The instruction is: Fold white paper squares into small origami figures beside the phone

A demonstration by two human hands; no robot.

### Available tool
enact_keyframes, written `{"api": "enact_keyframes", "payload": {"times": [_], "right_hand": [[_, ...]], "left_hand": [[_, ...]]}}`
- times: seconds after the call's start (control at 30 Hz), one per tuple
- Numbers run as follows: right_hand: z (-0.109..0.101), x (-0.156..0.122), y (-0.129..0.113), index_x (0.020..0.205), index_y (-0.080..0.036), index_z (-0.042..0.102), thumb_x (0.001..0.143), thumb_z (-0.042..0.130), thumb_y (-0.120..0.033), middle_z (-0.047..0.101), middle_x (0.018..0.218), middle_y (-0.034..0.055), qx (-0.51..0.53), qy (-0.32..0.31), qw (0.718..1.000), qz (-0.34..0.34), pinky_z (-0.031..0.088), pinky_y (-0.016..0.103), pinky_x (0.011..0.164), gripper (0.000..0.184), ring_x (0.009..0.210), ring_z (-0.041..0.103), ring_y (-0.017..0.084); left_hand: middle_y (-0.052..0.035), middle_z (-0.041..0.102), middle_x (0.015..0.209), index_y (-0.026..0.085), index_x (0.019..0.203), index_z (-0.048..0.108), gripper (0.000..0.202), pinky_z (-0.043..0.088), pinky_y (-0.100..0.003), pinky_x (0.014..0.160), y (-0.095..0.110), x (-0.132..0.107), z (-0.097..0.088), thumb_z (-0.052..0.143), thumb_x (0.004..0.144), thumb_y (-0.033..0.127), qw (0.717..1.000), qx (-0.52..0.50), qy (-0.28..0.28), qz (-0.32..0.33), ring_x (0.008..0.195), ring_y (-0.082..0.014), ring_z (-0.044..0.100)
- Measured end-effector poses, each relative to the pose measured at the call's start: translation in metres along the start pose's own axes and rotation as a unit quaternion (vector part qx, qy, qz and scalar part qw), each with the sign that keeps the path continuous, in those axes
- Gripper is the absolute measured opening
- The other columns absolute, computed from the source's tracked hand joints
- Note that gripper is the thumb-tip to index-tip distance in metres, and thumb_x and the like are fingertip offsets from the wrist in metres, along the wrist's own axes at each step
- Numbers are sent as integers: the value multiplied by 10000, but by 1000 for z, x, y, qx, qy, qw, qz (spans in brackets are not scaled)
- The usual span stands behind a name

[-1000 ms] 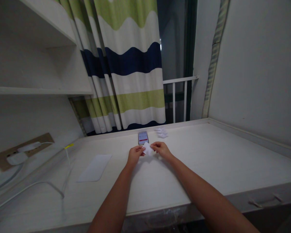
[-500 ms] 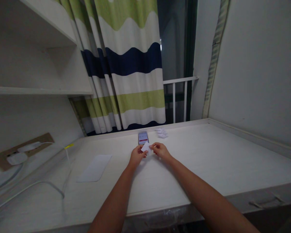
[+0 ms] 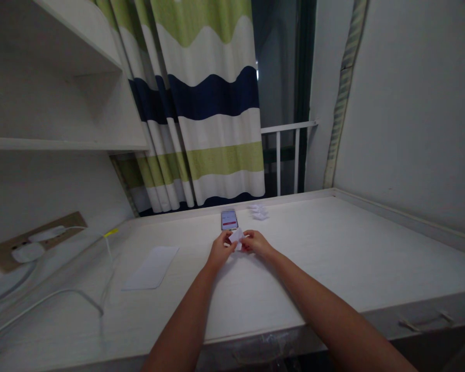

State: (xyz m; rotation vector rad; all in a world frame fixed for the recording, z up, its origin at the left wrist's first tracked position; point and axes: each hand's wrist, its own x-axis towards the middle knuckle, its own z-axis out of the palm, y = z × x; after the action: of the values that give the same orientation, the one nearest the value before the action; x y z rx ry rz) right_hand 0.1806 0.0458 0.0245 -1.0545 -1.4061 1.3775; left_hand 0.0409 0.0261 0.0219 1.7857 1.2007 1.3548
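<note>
A small piece of folded white paper (image 3: 236,236) is held between both hands, a little above the desk. My left hand (image 3: 220,250) pinches its left and lower side with thumb and fingers. From the right, my right hand (image 3: 258,243) grips the other side with its fingertips. Just beyond the paper, a phone (image 3: 229,219) with a lit screen lies on the desk. Several small folded white paper pieces (image 3: 259,212) sit to the right of the phone, apart from my hands.
A stack or sheet of white paper (image 3: 152,267) lies to the left on the white desk (image 3: 352,248). White cables (image 3: 73,292) run from a socket strip (image 3: 34,243) at far left. A striped curtain (image 3: 217,129) hangs behind, and a shelf (image 3: 65,143) juts out at upper left.
The folded paper has turned in my fingers and sits slightly further right. My right hand has lowered a little and closed in on the paper's right side.
</note>
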Motion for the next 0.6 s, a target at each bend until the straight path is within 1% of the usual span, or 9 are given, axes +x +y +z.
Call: {"api": "enact_keyframes", "payload": {"times": [0.13, 0.27, 0.37, 0.47, 0.6], "right_hand": [[-1, 2, 2, 651, -145, 518, 620, 508, -107, 526, 392, -46, -9, 5, 1000, -8, 383, 177, 405, 51, 361, 489, 79], [0, 1, 1, 666, -139, 532, 610, 506, -103, 520, 395, -48, -37, 10, 999, -13, 381, 182, 402, 72, 364, 484, 82], [0, 0, 1, 672, -140, 532, 610, 499, -104, 508, 391, -51, -60, 10, 998, -14, 382, 190, 397, 79, 359, 474, 87], [0, 1, 3, 687, -133, 540, 606, 492, -100, 508, 401, -50, -77, 3, 996, -34, 379, 189, 399, 100, 363, 471, 85], [-3, 6, 9, 707, -127, 559, 604, 501, -117, 509, 408, -50, -91, -7, 994, -65, 356, 174, 399, 118, 369, 463, 74]], "left_hand": [[-4, 574, 750, 170, 801, 550, 265, 413, -198, 530, 0, 0, 1, 645, 558, 212, 999, 20, -29, 8, 673, -125, 523], [0, 568, 701, 164, 731, 557, 169, 405, -201, 534, -1, 0, 1, 611, 573, 180, 998, 37, -42, 13, 670, -129, 519], [3, 555, 673, 160, 700, 557, 133, 401, -201, 522, -2, 1, 0, 593, 572, 160, 998, 37, -42, 9, 653, -127, 507], [6, 541, 658, 154, 705, 557, 132, 402, -203, 510, -3, 2, 0, 589, 577, 167, 999, 20, -46, -2, 620, -119, 491], [3, 535, 666, 148, 718, 560, 164, 412, -208, 496, -4, 2, 0, 607, 570, 203, 998, -27, -56, -22, 606, -117, 490]]}}
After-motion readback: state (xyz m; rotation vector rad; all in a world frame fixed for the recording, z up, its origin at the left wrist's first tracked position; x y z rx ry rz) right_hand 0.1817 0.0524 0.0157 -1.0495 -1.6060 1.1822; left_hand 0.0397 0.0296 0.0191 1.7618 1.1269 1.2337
